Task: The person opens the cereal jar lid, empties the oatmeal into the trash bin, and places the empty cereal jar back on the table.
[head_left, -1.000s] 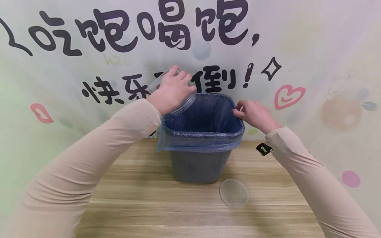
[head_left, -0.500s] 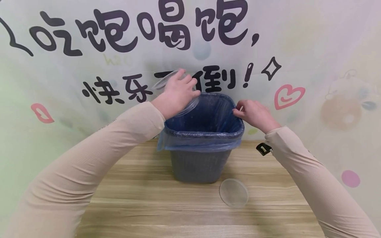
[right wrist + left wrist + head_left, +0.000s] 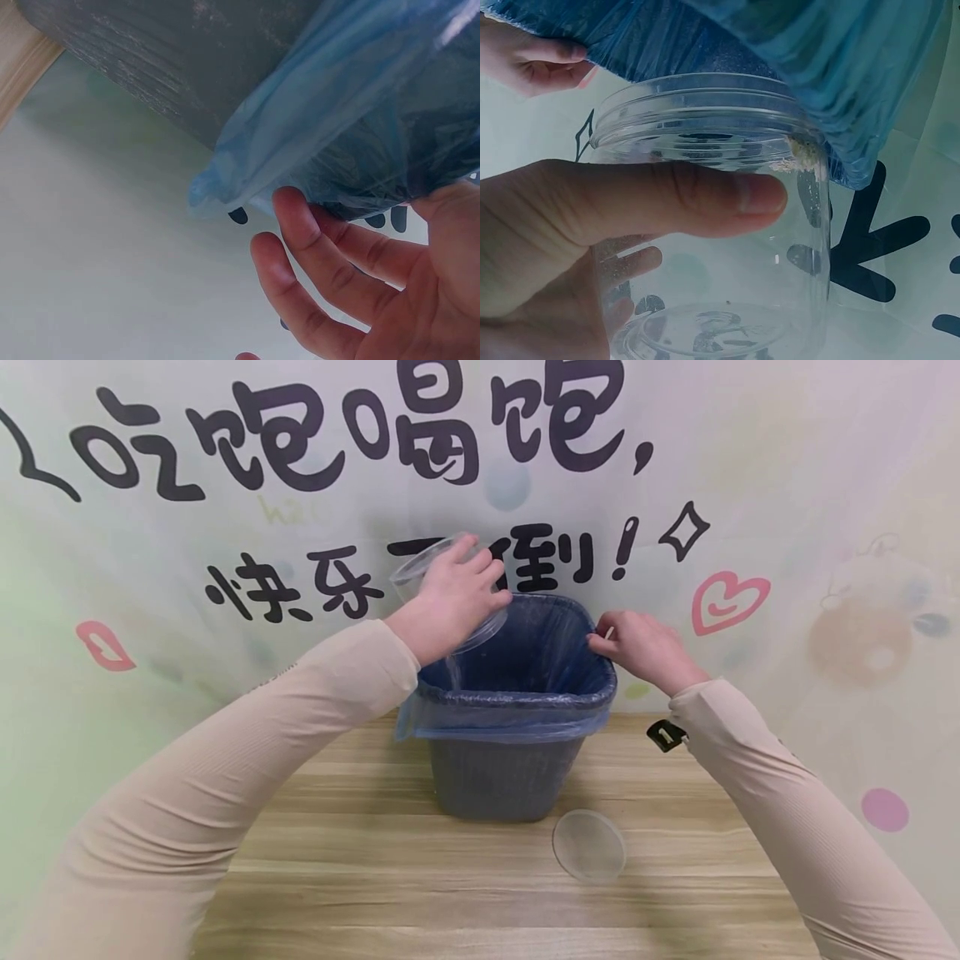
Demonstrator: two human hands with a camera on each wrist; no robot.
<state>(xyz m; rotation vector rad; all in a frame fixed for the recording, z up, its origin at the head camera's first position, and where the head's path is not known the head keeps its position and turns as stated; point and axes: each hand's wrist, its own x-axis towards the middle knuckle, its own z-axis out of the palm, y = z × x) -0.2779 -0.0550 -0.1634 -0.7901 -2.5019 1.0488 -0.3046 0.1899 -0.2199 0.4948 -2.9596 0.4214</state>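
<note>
My left hand (image 3: pixel 459 596) grips a clear plastic jar (image 3: pixel 415 570) tilted over the left side of a grey trash can (image 3: pixel 495 781). The jar's open mouth points down into the can. A little pale, crumbly matter (image 3: pixel 804 152) clings inside the jar's neck in the left wrist view. A blue trash bag (image 3: pixel 517 724) lines the can and folds over its rim. At the right rim, my right hand (image 3: pixel 637 647) pinches the lined edge between thumb and forefinger. Its other fingers (image 3: pixel 296 217) are loosely bent below the bag in the right wrist view. The can's bottom is hidden.
A round translucent lid (image 3: pixel 589 847) lies on the wood-grain table (image 3: pixel 420 893), just right of the can's base. Close behind the can hangs a pale printed backdrop (image 3: pixel 787 468) with black characters. A black tag (image 3: pixel 665 736) is by the right cuff.
My left hand has shifted slightly right over the can, and the jar tips more steeply, its base showing more. The right hand, can and lid stay in place.
</note>
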